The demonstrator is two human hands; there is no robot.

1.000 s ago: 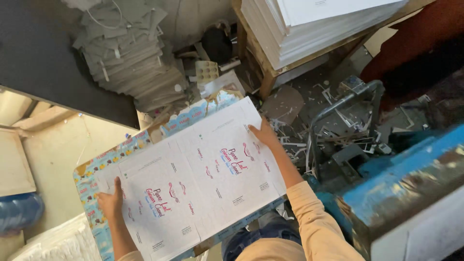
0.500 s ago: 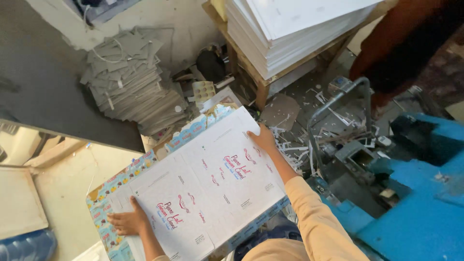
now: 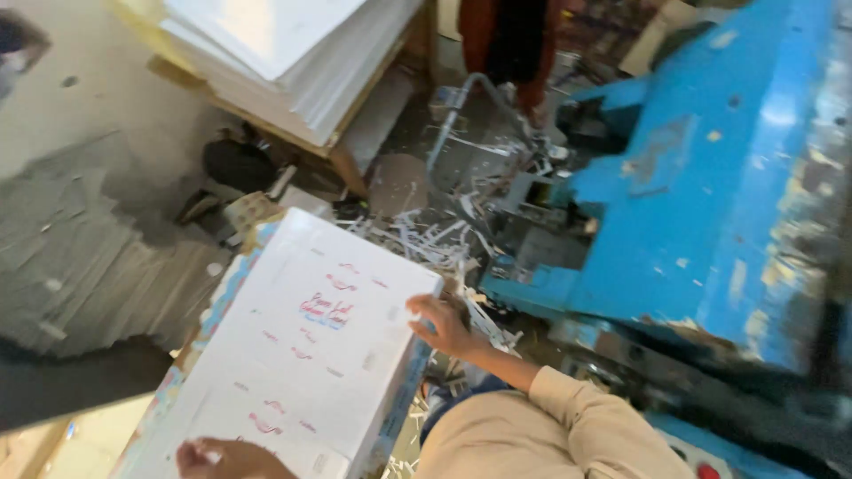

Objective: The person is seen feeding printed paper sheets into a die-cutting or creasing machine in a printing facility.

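White printed sheets point(image 3: 306, 346) lie between both hands point(image 3: 444, 324), gripped edgewise.

The left hand point(image 3: 226, 459) is getting cut off by the bottom edge, so its fingers are not showing whole. The stack of white printed sheets point(image 3: 311, 355) is running off the near edge too, and its red marks are looking too blurry to make out. Far off, a person in dark clothes point(image 3: 515, 40) is getting cut off by the top edge, and the blue machine point(image 3: 710, 177) is running off the right side.
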